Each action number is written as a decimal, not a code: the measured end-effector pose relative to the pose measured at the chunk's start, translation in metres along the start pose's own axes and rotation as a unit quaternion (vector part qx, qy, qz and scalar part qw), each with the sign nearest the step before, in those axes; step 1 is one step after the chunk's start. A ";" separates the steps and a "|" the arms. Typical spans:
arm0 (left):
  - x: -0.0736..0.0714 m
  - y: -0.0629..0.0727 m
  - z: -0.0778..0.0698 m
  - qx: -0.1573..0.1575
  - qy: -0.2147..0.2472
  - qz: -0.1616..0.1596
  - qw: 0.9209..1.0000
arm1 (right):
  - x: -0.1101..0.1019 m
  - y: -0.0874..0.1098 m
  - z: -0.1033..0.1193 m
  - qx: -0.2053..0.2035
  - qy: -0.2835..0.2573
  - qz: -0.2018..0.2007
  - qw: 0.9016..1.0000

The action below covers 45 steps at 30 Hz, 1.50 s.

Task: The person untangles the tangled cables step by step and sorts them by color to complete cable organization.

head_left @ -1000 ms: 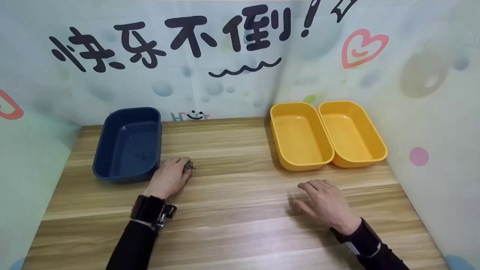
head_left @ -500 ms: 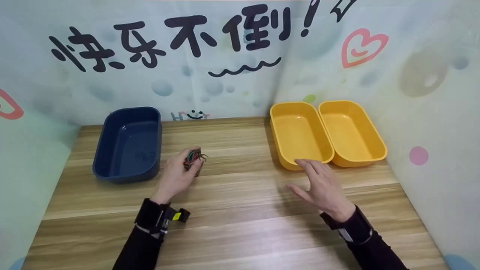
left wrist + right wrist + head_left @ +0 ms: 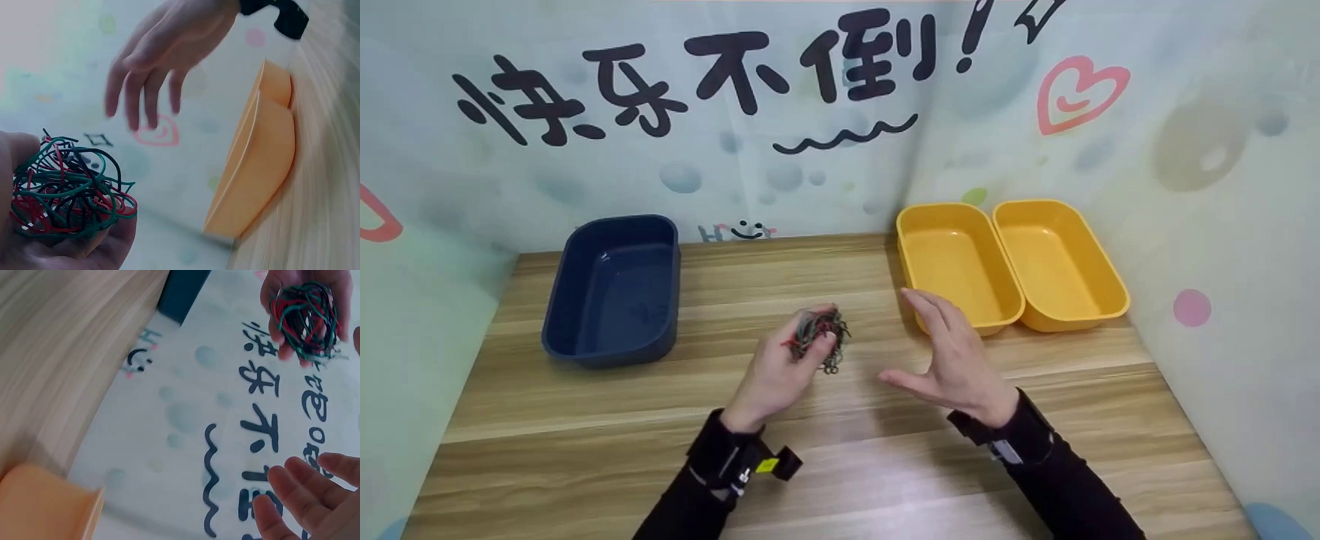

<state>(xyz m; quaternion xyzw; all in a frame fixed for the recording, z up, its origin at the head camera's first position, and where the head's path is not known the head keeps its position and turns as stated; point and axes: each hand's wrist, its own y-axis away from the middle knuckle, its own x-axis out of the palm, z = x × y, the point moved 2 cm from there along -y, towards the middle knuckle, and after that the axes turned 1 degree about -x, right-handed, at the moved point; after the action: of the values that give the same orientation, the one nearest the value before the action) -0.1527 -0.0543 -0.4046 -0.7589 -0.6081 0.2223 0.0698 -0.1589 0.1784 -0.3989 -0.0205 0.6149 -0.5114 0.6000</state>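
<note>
With 1 tangle of wires gripped between thumb and fingers of the left hand, and the right hand apart to their right, fingers extended and holding nothing, a gentle full hold should best keep strands from slipping past those left fingers.

In the head view, the wires hide fingers of the left hand, the right hand covers part of one yellow box, and the table's near edge is cut off.
</note>
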 end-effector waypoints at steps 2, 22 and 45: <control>0.009 0.000 -0.004 0.004 0.016 0.009 1.000 | 0.005 -0.005 0.006 -0.013 -0.016 -0.002 1.000; 0.043 0.004 -0.003 0.015 0.076 0.077 0.994 | 0.038 -0.012 0.026 -0.091 -0.077 -0.016 0.993; 0.037 0.004 -0.004 -0.056 0.164 0.133 0.976 | 0.032 -0.016 0.023 -0.149 -0.204 -0.087 0.964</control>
<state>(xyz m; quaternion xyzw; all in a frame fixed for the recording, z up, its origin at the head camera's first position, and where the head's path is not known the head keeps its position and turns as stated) -0.1413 -0.0195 -0.4122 -0.8616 -0.4939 0.0677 0.0958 -0.1594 0.1364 -0.4055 -0.2672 0.5443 -0.4490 0.6564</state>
